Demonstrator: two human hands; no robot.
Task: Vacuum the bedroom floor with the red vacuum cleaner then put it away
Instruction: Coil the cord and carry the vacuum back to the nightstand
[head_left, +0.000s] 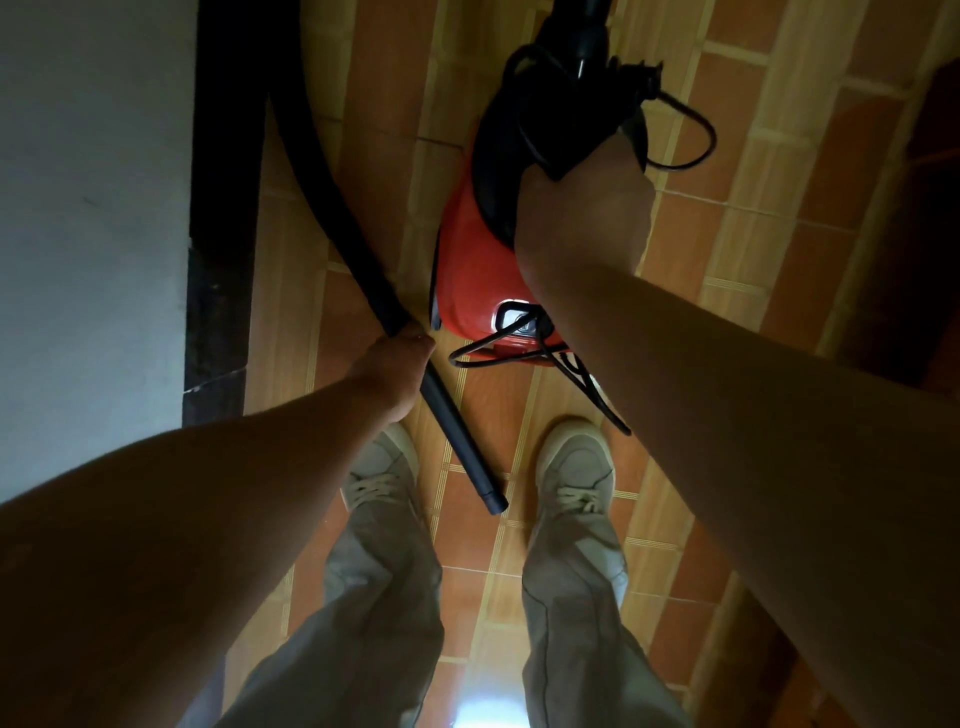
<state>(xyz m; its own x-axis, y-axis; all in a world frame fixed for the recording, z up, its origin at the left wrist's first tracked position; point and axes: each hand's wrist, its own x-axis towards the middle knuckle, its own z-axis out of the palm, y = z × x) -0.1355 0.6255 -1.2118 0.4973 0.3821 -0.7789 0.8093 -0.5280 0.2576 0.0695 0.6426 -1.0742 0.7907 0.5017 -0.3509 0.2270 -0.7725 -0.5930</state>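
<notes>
The red vacuum cleaner (470, 270) hangs upright above the tiled floor, in front of my feet. My right hand (582, 218) is closed around its black top handle (535, 119), with a bundle of black power cord (670, 135) looped near the handle and more cord trailing below the body. My left hand (395, 364) grips the black hose (311, 171) where it meets the rigid tube. The tube's open end (491, 501) points down between my shoes.
A pale wall (88, 208) with a dark skirting strip (223, 208) runs along the left. Orange and tan floor tiles (753, 182) spread to the right. My two grey shoes (574, 467) and beige trousers fill the lower middle. A dark object sits at the right edge.
</notes>
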